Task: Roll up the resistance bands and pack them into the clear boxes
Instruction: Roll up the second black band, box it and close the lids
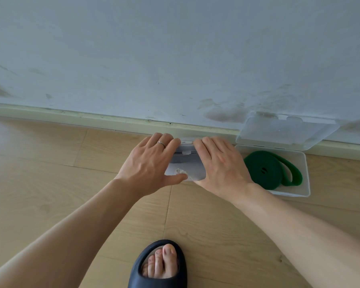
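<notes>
Resistance band (266,169) in green lies loosely coiled inside an open clear box (304,175) on the wooden floor (40,173), its lid (287,129) tipped back against the skirting board (92,118). That band sits just right of the right hand (220,163), untouched by any finger.

Left of this open box, also close to the skirting board, stands a second clear box (184,163) with its lid down. Both hands are on it. The left hand (152,161) lies over its left end with fingers nearly straight, reaching toward the skirting board side, and the thumb (176,179) is laid along the near edge. A ring (161,143) shows on one finger. The right hand covers the right end, fingers likewise extended and flat on the lid, fingertips (197,143) at the far edge. Neither hand curls round the box; they press or rest upon it. What it holds cannot be made out through the pale lid.

Farthest from the skirting board, at the bottom of the view, a foot in a dark slipper (160,267) stands on the floor.
</notes>
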Action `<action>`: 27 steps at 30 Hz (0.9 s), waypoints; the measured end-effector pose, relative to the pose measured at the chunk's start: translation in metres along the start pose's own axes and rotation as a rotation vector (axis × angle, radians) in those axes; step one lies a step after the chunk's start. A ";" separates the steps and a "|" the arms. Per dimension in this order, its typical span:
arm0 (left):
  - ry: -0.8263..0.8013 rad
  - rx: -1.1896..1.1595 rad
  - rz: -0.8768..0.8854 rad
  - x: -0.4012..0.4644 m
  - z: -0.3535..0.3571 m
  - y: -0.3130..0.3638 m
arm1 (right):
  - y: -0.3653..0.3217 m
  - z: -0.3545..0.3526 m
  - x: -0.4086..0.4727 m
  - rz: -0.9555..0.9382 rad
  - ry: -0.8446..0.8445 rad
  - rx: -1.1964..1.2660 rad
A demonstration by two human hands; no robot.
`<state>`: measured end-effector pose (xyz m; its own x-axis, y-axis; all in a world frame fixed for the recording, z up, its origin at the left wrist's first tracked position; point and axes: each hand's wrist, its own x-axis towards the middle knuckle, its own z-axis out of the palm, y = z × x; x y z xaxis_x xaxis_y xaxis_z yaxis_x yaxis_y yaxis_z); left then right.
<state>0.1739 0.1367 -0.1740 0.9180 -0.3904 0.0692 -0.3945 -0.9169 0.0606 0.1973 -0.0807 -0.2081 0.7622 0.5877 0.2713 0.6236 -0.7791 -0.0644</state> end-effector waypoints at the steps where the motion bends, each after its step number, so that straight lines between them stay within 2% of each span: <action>1: -0.003 -0.019 -0.011 0.000 0.001 0.001 | 0.000 0.000 0.000 -0.004 0.005 -0.006; 4: -0.011 -0.181 -0.090 0.002 -0.001 0.002 | 0.000 0.000 0.000 0.006 0.018 -0.009; 7: -0.006 -0.183 -0.069 0.003 -0.001 0.000 | -0.001 0.000 0.002 0.009 0.017 -0.007; 14: 0.140 -0.382 -0.177 -0.004 0.013 0.009 | -0.001 0.001 -0.002 -0.045 0.025 -0.031; 23: 0.163 -0.450 -0.158 -0.005 0.015 0.011 | -0.002 -0.001 -0.001 -0.028 0.037 -0.013; 25: 0.128 -0.547 -0.220 -0.004 0.011 0.014 | -0.002 -0.001 -0.002 -0.019 0.030 -0.003; 27: 0.100 -0.702 -0.377 -0.001 0.008 0.016 | -0.003 -0.002 -0.001 -0.016 0.019 -0.005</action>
<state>0.1667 0.1215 -0.1812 0.9997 -0.0256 0.0060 -0.0223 -0.7061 0.7078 0.1944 -0.0790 -0.2059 0.7487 0.5956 0.2909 0.6345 -0.7710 -0.0547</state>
